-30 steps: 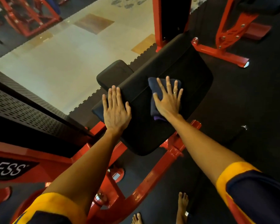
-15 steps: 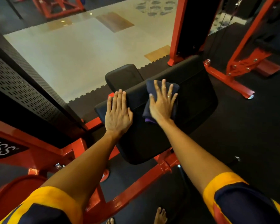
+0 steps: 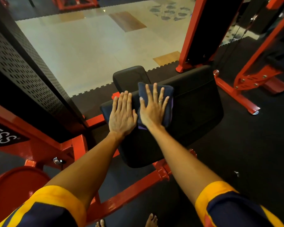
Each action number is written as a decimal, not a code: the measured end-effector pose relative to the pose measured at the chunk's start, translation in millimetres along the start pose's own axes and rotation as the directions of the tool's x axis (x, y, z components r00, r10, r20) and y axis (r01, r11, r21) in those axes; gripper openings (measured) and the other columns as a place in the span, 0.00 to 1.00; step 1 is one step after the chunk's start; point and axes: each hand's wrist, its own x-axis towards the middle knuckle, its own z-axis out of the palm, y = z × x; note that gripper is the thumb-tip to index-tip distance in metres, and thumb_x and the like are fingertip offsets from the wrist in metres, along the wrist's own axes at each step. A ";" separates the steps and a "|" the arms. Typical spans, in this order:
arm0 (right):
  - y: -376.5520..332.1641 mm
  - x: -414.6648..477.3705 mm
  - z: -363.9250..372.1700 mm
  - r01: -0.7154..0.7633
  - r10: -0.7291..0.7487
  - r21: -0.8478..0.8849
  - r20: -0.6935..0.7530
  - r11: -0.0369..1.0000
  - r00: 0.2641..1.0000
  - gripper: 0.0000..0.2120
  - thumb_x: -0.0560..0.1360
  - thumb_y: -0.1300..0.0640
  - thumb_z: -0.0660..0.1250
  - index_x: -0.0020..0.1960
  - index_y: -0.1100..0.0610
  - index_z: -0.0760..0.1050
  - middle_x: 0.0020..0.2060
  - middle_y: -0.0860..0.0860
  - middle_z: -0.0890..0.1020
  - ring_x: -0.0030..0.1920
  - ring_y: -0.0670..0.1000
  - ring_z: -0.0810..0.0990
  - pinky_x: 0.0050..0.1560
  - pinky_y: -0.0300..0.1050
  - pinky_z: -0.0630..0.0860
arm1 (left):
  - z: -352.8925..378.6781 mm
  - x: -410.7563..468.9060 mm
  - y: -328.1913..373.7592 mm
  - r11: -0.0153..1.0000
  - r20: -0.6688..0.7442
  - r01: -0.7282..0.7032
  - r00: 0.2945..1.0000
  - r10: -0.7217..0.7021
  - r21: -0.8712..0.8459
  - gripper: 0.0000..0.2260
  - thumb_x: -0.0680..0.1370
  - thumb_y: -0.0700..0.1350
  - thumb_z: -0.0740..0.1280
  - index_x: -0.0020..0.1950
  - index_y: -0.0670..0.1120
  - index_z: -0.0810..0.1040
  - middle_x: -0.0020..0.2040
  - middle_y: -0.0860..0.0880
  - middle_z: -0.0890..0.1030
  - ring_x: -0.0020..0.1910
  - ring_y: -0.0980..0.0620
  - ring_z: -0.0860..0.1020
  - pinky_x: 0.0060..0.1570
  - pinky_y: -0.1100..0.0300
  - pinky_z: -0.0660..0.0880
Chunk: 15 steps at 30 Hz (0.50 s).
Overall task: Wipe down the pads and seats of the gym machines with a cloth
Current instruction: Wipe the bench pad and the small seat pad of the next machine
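Dark rubber matting [image 3: 252, 153] covers the gym floor on the near side, meeting a pale tiled floor [image 3: 97, 46] along a jigsaw seam farther off. A red machine frame [image 3: 126, 192] runs across the matting, and a black perforated panel [image 3: 23, 76] rises on the left.

Mounted on the frame is a large black pad [image 3: 195, 104], tilted, with a smaller black pad [image 3: 129, 76] just behind its far left corner. The cloth [image 3: 167, 90], dark blue and folded into a rough rectangle, lies flat on the large pad near its far left edge.

The right hand [image 3: 152, 112] presses down on the cloth with the palm flat. Its fingers [image 3: 155, 90] are straight and fanned wide, not curled around anything. The cloth sits directly beneath them, and a margin of fabric shows beyond the fingertips and along the little-finger side. A ring [image 3: 160, 101] is on one finger.

The left hand [image 3: 122, 115] lies flat on the bare pad at its left edge, just beside the cloth. Its fingers [image 3: 125, 100] are straight and held close together, gripping nothing, and its thumb lies against the cloth's near left side.

Both forearms are bare below yellow and navy sleeves [image 3: 56, 202]. Bare toes [image 3: 152, 220] show on the matting at the bottom edge.
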 end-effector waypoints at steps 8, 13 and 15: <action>74.6 55.6 -30.6 0.051 -0.051 -0.030 -0.006 0.998 0.999 0.26 0.85 0.45 0.57 0.81 0.49 0.59 0.83 0.52 0.54 0.83 0.58 0.47 0.80 0.66 0.45 | -3.7 1.3 -1.7 0.998 -0.019 0.016 1.000 -0.017 -0.068 0.29 0.84 0.53 0.48 0.81 0.39 0.55 0.81 0.39 0.57 0.81 0.43 0.54 0.80 0.45 0.49; 0.3 14.4 1.9 0.128 -0.128 0.002 -0.019 0.992 0.992 0.26 0.83 0.44 0.55 0.80 0.47 0.62 0.82 0.50 0.58 0.83 0.57 0.48 0.80 0.62 0.39 | 1.5 -1.7 -2.0 1.000 0.009 0.000 1.000 0.000 -0.020 0.29 0.84 0.53 0.45 0.82 0.39 0.52 0.82 0.39 0.54 0.82 0.42 0.51 0.80 0.45 0.48; 0.4 1.7 4.2 0.342 -0.340 -0.031 0.047 0.939 0.939 0.28 0.82 0.43 0.53 0.80 0.47 0.62 0.81 0.50 0.60 0.83 0.56 0.49 0.81 0.61 0.40 | 1.5 -1.8 -2.3 1.000 0.012 -0.024 1.000 0.024 -0.013 0.29 0.85 0.54 0.45 0.82 0.39 0.51 0.82 0.38 0.52 0.82 0.42 0.51 0.80 0.45 0.47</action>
